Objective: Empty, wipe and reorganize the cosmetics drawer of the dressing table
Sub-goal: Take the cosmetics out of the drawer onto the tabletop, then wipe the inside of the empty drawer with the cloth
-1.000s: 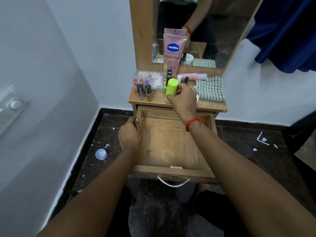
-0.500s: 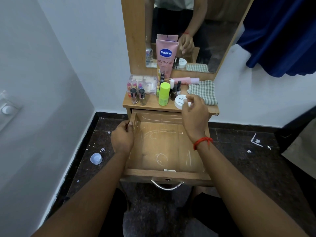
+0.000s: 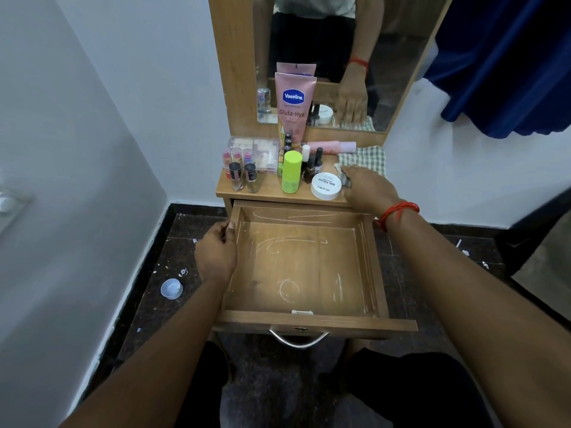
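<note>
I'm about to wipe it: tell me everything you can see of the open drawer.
The drawer is light brown wood-look board, pulled far out below the tabletop and level. Nothing lies in it; white streaks and a ring mark its floor and back wall. A curved metal handle sits on its front. The left hand grips its left wall.

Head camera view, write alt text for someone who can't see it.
An empty wooden drawer, streaked with white marks, stands pulled open below a dressing table. The left hand grips its left wall while the right hand rests on a checked cloth on the tabletop, beside a white jar and a green bottle.
</note>
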